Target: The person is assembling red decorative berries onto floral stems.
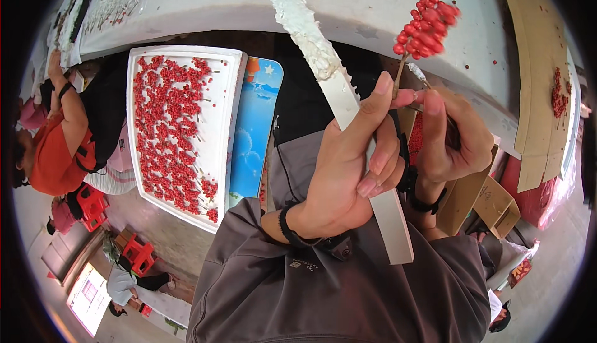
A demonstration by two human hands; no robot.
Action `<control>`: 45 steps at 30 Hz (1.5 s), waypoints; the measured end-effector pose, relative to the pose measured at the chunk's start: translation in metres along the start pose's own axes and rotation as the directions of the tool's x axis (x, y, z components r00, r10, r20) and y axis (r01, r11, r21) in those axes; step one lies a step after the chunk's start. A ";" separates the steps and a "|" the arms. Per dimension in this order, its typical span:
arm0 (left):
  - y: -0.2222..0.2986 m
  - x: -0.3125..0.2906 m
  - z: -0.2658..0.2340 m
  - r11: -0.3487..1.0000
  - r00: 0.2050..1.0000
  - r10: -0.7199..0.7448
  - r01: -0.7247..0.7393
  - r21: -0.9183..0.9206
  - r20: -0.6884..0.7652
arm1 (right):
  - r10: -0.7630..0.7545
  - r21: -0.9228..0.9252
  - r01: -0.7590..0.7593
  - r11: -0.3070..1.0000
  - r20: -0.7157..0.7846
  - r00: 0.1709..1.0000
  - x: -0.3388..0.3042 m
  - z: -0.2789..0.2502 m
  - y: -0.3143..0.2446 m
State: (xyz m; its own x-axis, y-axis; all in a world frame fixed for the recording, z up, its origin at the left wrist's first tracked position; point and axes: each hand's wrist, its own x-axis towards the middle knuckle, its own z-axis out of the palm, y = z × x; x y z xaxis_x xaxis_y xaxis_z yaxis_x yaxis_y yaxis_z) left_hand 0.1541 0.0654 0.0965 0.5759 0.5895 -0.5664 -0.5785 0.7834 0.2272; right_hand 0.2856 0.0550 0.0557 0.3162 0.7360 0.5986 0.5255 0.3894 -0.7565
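My left hand (348, 169) is closed around a long white foam-like strip (344, 97), whose upper end is coated with lumpy white paste (305, 29). Between its thumb and forefinger it also pinches the brown stem of a sprig of red berries (428, 27), held upright and slightly blurred. Close beside that stem, my right hand (451, 131) grips a thin stick (425, 80) with a white-coated tip. Its fingertips almost meet those of the left hand. Most of the stick is hidden behind the right fingers.
Left of me, a white foam tray (233, 94) of red berry sprigs rests over a blue patterned board (255, 125). A white-covered table (211, 1) runs ahead. Cardboard (535, 88) and an open carton (494, 206) lie right. A person in orange (62, 147) sits far left, near red stools (93, 206).
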 end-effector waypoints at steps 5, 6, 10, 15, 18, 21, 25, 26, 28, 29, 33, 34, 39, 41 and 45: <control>0.000 0.001 -0.002 1.000 0.999 0.008 -0.008 -0.014 0.033 | 0.157 -0.079 -0.153 0.985 0.055 0.986 -0.002 -0.003 -0.003; 0.000 0.002 -0.003 1.000 0.999 0.013 -0.012 -0.010 0.036 | 0.158 -0.079 -0.153 0.985 0.057 0.986 -0.002 -0.002 -0.003; -0.001 0.001 -0.002 1.000 1.000 0.017 -0.017 -0.003 0.016 | 0.125 -0.093 -0.123 0.988 0.013 0.992 -0.002 0.003 0.000; -0.001 -0.001 -0.004 1.000 1.000 0.015 -0.015 0.018 -0.012 | 0.104 -0.111 -0.106 0.988 -0.024 0.994 -0.002 0.007 -0.001; -0.002 0.002 -0.007 1.000 1.000 0.020 -0.020 -0.016 0.020 | 0.117 -0.112 -0.118 0.987 -0.017 0.993 -0.003 0.008 0.001; -0.002 0.003 -0.009 0.999 0.999 0.027 -0.025 -0.034 0.032 | 0.066 -0.079 -0.063 0.995 0.025 0.998 -0.004 0.008 0.003; -0.003 0.004 -0.011 0.999 0.999 0.034 -0.033 -0.043 0.008 | 0.103 -0.097 -0.096 0.991 0.063 0.993 -0.003 0.008 0.000; -0.003 0.005 -0.011 0.998 1.000 0.031 -0.031 -0.046 -0.006 | 0.103 -0.098 -0.097 0.991 0.062 0.993 -0.003 0.007 0.000; -0.003 0.005 -0.010 0.998 0.999 0.027 -0.028 -0.049 -0.019 | 0.094 -0.119 -0.084 0.989 0.080 0.992 -0.004 0.005 0.002; -0.003 0.005 -0.010 0.999 0.999 0.033 -0.033 -0.032 -0.017 | 0.090 -0.129 -0.078 0.989 0.089 0.992 -0.004 0.004 0.003; -0.005 0.004 -0.007 0.999 0.999 0.042 -0.041 0.013 -0.021 | 0.106 -0.128 -0.101 0.987 0.028 0.994 -0.004 0.008 0.001; -0.005 0.004 -0.007 0.999 0.999 0.042 -0.041 0.021 -0.028 | 0.106 -0.128 -0.102 0.987 0.027 0.994 -0.004 0.008 0.001; -0.006 0.005 -0.009 0.998 0.998 0.055 -0.055 0.013 -0.014 | 0.111 -0.123 -0.106 0.987 0.031 0.993 -0.005 0.006 0.004; -0.006 0.006 -0.008 0.998 0.998 0.056 -0.056 0.015 -0.021 | 0.115 -0.131 -0.105 0.986 0.072 0.991 -0.005 0.004 0.003; -0.007 0.006 -0.007 0.998 0.997 0.067 -0.066 0.024 -0.029 | 0.127 -0.120 -0.121 0.985 0.042 0.991 -0.005 0.005 0.003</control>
State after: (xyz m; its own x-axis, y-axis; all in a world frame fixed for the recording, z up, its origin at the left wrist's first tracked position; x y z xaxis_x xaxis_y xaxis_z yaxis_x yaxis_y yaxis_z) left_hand 0.1570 0.0622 0.0860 0.5191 0.6345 -0.5727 -0.6013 0.7473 0.2830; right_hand 0.2818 0.0546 0.0492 0.3468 0.8021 0.4861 0.5747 0.2279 -0.7860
